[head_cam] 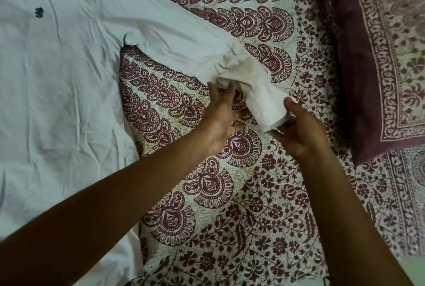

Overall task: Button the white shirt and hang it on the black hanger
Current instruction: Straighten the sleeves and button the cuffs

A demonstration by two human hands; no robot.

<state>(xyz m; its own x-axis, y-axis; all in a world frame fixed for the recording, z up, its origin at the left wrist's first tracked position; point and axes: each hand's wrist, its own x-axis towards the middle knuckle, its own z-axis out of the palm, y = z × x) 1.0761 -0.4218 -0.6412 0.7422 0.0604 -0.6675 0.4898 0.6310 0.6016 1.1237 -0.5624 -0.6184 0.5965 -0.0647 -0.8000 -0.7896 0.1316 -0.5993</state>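
Soft, limp white cloth shirt [57, 78] lies on the paisley bedsheet [253, 193], left of the maroon pillow [368, 56]. The left hand [220, 113] grips its bunched sleeve [184, 44]. The right hand [301, 134] pinches the cuff [266, 108], likely the firmest hold.

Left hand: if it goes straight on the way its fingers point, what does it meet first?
The bunched sleeve of the white shirt: the left hand points into its folds, and the fingertips seem to grip them now. Behind the sleeve lies only the bedsheet, though depth is unclear.
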